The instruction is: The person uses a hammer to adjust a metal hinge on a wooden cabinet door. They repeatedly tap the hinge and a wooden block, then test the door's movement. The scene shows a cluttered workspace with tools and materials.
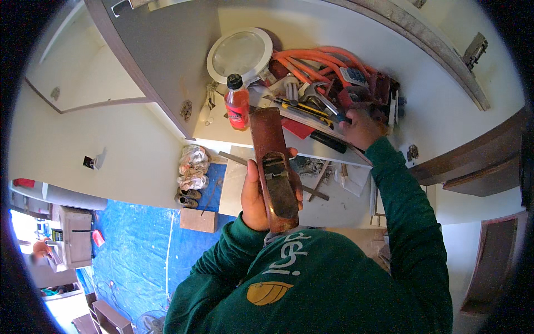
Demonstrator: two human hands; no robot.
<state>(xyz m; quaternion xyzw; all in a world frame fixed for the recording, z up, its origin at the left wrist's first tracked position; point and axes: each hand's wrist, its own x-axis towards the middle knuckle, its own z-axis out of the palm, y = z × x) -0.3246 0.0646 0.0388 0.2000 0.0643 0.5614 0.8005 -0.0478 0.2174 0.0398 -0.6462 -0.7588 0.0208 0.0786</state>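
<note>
A reddish-brown wooden hand plane point(265, 133) stands lengthwise in front of me, its dark blade slot facing up. My left hand point(254, 201) is wrapped around its lower half, thumb on one side and fingertips on the other. Over the cabinet shelf, my right hand point(362, 129) is closed around the dark handle end of a hammer point(329, 104). The hammer's metal head lies among the tools. Beside it are a yellow-and-black utility knife point(306, 110) and a red tool with a black handle point(327, 140).
A bottle of red drink point(237, 103) stands at the shelf's left, before a round white light fixture point(240, 54). Orange hose point(328, 55) coils at the back. Below are a worktop point(345, 209) with metal scraps, plastic bags point(193, 167), shoes and a blue floor sheet point(133, 239).
</note>
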